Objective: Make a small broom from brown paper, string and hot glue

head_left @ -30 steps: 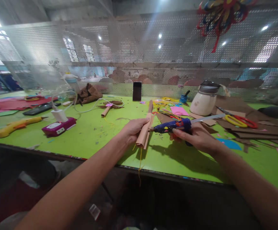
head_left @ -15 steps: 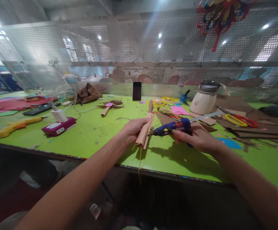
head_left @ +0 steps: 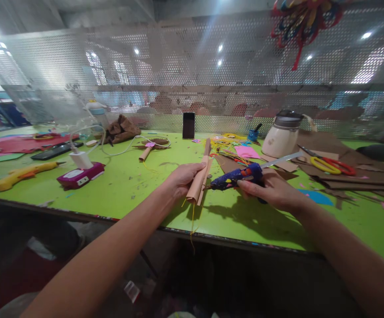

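My left hand [head_left: 187,177] is closed on a partly rolled piece of brown paper [head_left: 197,186], its near end tipped toward me over the table. Yellow string [head_left: 193,223] hangs out of that near end and down past the table edge. In my right hand [head_left: 273,187] is a dark blue glue gun [head_left: 233,177], with a clear glue stick [head_left: 282,160] poking from its back. The nozzle points left and meets the open flap along the paper's right side; whether it touches cannot be made out.
On the green table [head_left: 119,187] lie a yellow glue gun [head_left: 26,175], a purple power socket [head_left: 81,176] and a paper flower shape [head_left: 152,145]. A phone [head_left: 188,125] stands at the back. To the right are a jug [head_left: 282,134], scissors [head_left: 331,165] and brown paper sheets [head_left: 370,174].
The glue gun's nozzle has slid very slightly along the paper's edge. Both hands otherwise keep nearly the same place, and the view has shifted a little.
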Tool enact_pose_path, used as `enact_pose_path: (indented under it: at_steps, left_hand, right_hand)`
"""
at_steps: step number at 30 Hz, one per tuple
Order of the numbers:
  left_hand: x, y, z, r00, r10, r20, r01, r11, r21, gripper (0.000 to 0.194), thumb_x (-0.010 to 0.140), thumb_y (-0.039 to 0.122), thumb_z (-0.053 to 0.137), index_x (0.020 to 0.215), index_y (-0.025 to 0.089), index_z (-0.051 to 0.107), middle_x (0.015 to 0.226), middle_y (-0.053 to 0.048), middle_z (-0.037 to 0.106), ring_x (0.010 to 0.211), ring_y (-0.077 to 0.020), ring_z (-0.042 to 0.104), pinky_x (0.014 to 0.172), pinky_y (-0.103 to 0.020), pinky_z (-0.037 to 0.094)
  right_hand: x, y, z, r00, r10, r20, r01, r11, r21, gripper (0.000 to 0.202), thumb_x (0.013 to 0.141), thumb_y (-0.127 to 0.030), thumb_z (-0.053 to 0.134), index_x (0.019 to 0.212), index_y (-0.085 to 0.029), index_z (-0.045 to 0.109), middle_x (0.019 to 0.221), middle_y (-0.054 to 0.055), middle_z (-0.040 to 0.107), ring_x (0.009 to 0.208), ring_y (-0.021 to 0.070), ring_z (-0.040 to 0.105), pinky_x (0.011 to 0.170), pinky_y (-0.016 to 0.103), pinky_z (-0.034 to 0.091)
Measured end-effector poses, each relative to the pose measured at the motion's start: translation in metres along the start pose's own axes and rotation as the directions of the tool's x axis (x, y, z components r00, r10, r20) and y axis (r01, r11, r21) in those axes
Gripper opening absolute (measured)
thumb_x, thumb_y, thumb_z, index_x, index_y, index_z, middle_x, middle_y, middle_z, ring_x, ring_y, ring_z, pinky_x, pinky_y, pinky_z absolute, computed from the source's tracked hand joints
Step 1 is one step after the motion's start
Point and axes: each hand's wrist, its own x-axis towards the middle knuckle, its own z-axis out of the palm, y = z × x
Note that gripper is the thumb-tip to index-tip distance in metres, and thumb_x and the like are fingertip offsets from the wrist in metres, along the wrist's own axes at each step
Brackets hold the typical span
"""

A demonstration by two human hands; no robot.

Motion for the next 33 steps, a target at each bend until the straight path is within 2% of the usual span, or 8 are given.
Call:
enact_pose_path:
  at_steps: [7,12,18,23,27,33]
  left_hand:
    - [-0.002,0.001,0.001,1.0,-0.002,-0.018,0.001,1.0,-0.026,0.016,0.084,0.021,0.053,0.085,0.008,0.063,0.057,-0.006,0.063,0.045,-0.0129,0.055,0.047,-0.024,0.047]
    - [0.0,0.0,0.0,1.0,-0.014,-0.01,0.014,1.0,0.001,0.015,0.084,0.021,0.053,0.084,0.009,0.062,0.058,-0.006,0.064,0.047,-0.0133,0.057,0.048,-0.024,0.047]
    - [-0.005,0.002,0.005,1.0,-0.023,-0.019,0.023,0.999,0.026,0.016,0.084,0.019,0.051,0.086,0.007,0.061,0.057,-0.007,0.064,0.045,-0.0144,0.058,0.048,-0.024,0.048]
    - [-0.009,0.004,0.009,0.999,-0.028,-0.022,0.029,1.0,0.005,0.014,0.084,0.016,0.05,0.086,0.007,0.06,0.055,-0.007,0.063,0.044,-0.0138,0.057,0.046,-0.023,0.047]
    - [-0.008,0.005,0.008,0.999,-0.041,-0.027,0.039,0.998,-0.05,0.014,0.085,0.017,0.051,0.085,0.007,0.06,0.055,-0.006,0.062,0.042,-0.0126,0.055,0.044,-0.022,0.046]
    - [-0.002,0.005,0.002,0.999,-0.039,0.024,0.04,0.998,-0.057,0.019,0.087,0.019,0.047,0.094,0.006,0.059,0.059,-0.006,0.062,0.046,-0.0127,0.056,0.048,-0.023,0.049]
  right_hand:
    - [0.002,0.007,0.0,0.996,-0.021,-0.088,0.013,0.996,-0.09,0.04,0.087,-0.046,0.045,0.06,-0.018,0.054,0.054,0.0,0.048,0.052,0.0119,0.043,0.05,0.025,0.033]
    - [0.004,0.008,0.001,0.993,0.008,-0.114,-0.019,0.996,-0.093,0.04,0.088,-0.046,0.045,0.061,-0.017,0.054,0.055,0.0,0.048,0.052,0.0116,0.043,0.051,0.026,0.033]
    - [0.005,0.01,0.004,0.998,-0.007,-0.066,0.005,1.0,-0.029,0.041,0.088,-0.045,0.045,0.061,-0.017,0.054,0.056,0.001,0.052,0.053,0.0117,0.045,0.051,0.025,0.035]
    - [0.003,0.015,0.005,1.0,0.02,-0.002,-0.02,0.995,0.098,0.043,0.088,-0.049,0.045,0.062,-0.015,0.055,0.058,0.002,0.053,0.054,0.0113,0.047,0.05,0.024,0.036]
    - [0.003,0.014,0.007,0.999,0.038,0.031,-0.043,0.981,0.189,0.044,0.086,-0.051,0.047,0.063,-0.015,0.055,0.057,0.002,0.054,0.052,0.011,0.047,0.048,0.024,0.035]
    - [0.001,0.012,0.008,0.996,0.076,0.052,-0.087,0.963,0.254,0.043,0.085,-0.053,0.049,0.064,-0.015,0.054,0.057,0.002,0.054,0.052,0.0113,0.049,0.048,0.023,0.036]
